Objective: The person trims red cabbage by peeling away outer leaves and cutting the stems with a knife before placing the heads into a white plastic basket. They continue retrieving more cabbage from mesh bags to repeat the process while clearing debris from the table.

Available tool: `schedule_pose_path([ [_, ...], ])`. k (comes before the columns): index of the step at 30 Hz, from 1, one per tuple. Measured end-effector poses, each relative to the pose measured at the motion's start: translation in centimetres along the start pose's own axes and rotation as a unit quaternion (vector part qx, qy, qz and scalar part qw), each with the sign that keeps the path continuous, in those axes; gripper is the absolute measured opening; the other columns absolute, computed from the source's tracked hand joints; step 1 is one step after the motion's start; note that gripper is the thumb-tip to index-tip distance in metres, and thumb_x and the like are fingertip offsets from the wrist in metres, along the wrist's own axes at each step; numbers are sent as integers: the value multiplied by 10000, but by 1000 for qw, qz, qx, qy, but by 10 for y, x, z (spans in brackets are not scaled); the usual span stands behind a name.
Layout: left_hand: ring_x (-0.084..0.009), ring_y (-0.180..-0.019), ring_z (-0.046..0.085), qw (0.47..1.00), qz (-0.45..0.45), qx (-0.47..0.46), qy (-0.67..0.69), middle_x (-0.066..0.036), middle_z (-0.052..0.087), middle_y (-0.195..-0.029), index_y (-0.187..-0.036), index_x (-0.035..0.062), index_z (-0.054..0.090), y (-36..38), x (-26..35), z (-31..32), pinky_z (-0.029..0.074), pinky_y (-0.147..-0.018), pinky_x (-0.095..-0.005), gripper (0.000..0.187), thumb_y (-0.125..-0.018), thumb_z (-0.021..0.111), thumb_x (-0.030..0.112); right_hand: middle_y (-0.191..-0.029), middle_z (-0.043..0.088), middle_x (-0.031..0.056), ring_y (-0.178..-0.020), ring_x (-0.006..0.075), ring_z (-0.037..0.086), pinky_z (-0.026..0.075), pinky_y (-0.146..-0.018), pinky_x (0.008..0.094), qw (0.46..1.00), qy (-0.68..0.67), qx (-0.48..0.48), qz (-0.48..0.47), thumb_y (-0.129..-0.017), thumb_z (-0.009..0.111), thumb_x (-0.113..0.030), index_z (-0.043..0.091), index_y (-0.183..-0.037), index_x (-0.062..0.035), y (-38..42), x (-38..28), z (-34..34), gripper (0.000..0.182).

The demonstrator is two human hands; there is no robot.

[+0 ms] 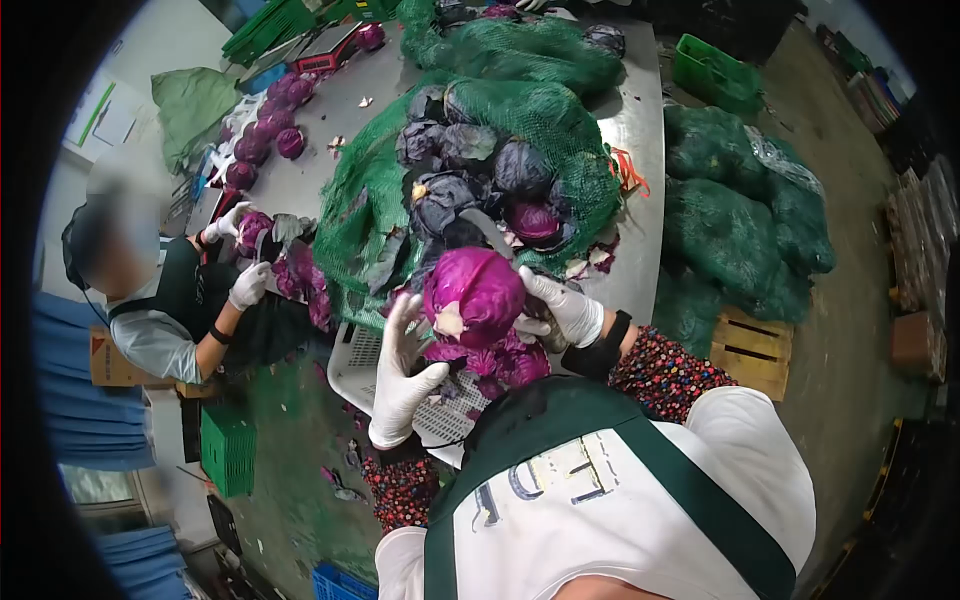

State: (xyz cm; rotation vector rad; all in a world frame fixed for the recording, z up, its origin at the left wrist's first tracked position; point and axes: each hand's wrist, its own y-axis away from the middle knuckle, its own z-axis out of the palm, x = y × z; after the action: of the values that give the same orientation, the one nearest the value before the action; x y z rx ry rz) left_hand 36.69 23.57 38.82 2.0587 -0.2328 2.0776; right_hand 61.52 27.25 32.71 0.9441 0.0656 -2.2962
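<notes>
- Red cabbage head (472, 292) is held up between both gloved hands, just above the white perforated crate (350, 372) at the near edge of the steel table (640, 130).
- Left hand (402, 372): white glove, fingers spread and cupped against the cabbage's near-left side; a bracing contact rather than a closed fist.
- Right hand (562, 305): white glove, wrapped on the cabbage's right flank, fingers curled around it. Whether it also holds a knife, I cannot tell.
- Handling judgement: dense and heavy for its size, firm core, smooth waxy outer leaves that may slide on glove material. Loose outer leaves (500, 362) hang beneath and would tear off if gripped; they give no secure hold.
- Best hold, as judged: palms on opposite sides of the solid ball, stem end (450, 322) turned toward the body.
- Farther on the table: open green net sack (560, 150) with untrimmed dark heads (470, 170).
- Far left: row of trimmed cabbages (265, 130).
- Left: a co-worker's gloved hands (245, 285) work another cabbage.
- Right, on the floor: full green sacks (745, 215) by a wooden pallet (750, 350).
</notes>
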Motion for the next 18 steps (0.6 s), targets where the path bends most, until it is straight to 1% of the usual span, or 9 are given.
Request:
schedule_pose_path([
  [3, -197, -1297, 416, 997, 63, -7, 53, -116, 326, -1463, -1502, 87, 161, -22, -4, 14, 322, -1086, -342, 1111, -642, 851, 229, -624, 515, 26, -465, 100, 431, 341, -460, 251, 999, -19, 2, 45, -918, 491, -587, 577, -811, -51, -4, 8, 5, 554],
  [4, -191, -1248, 460, 997, -47, 27, 52, -107, 388, -1414, -1490, 48, 186, -22, -2, 18, 344, -1066, -327, 1102, -631, 847, 246, -626, 519, 28, -462, 95, 431, 342, -456, 242, 999, 23, -12, 43, -923, 495, -575, 580, -844, -41, -4, 8, 6, 546],
  [5, -193, -1191, 506, 994, 39, -7, 105, -96, 452, -1349, -1464, 41, 249, -31, -23, 13, 379, -1041, -335, 999, -684, 814, 304, -629, 523, 30, -459, 89, 430, 344, -451, 233, 997, 66, -28, 41, -927, 499, -562, 582, -877, -31, -4, 6, 7, 540],
  [7, -205, -1172, 524, 976, -30, 9, 216, -102, 487, -1312, -1434, 49, 309, -35, -27, 17, 397, -1031, -350, 913, -736, 767, 420, -819, 674, 122, -457, 68, 471, 411, -460, 210, 994, 106, 6, 30, -975, 449, -493, 584, -1004, 7, 0, 1, 4, 518],
  [8, -270, -1180, 527, 963, -6, 2, 270, -136, 481, -1328, -1418, 63, 326, -34, -32, 23, 411, -1040, -405, 881, -780, 680, 557, -876, 683, 148, -463, 58, 481, 423, -464, 203, 993, 111, -3, 27, -986, 444, -447, 580, -1055, 15, 2, -5, 4, 486],
  [10, -306, -1197, 512, 932, -53, -6, 358, -157, 473, -1339, -1413, 55, 326, -36, -28, 26, 404, -1052, -434, 876, -795, 639, 592, -945, 692, 173, -461, 38, 472, 438, -474, 185, 993, 120, -7, 5, -998, 435, -322, 564, -1158, 28, 10, -20, 5, 406],
  [13, -394, -1216, 485, 861, -108, -36, 496, -198, 452, -1365, -1406, 56, 327, -45, -38, 18, 421, -1043, -506, 837, -834, 561, 620, -943, 699, 148, -464, 50, 460, 429, -474, 195, 985, 164, 49, -14, -995, 430, -313, 567, -1145, 27, 12, -22, -19, 396],
  [16, -464, -1171, 487, 748, -195, -10, 634, -266, 427, -1353, -1432, 81, 314, -61, -39, 9, 526, -896, -516, 872, -817, 522, 663, -920, 708, 127, -448, 63, 468, 407, -440, 207, 974, 201, 106, -21, -980, 475, -285, 585, -1106, 24, 18, -23, -44, 352],
  [18, -463, -1157, 493, 761, -198, -10, 618, -259, 435, -1349, -1421, 85, 340, -78, -40, -15, 524, -894, -514, 850, -821, 511, 662, -894, 712, 114, -438, 65, 476, 402, -422, 215, 958, 246, 144, -14, -962, 510, -285, 596, -1069, 24, 22, -21, -65, 339],
])
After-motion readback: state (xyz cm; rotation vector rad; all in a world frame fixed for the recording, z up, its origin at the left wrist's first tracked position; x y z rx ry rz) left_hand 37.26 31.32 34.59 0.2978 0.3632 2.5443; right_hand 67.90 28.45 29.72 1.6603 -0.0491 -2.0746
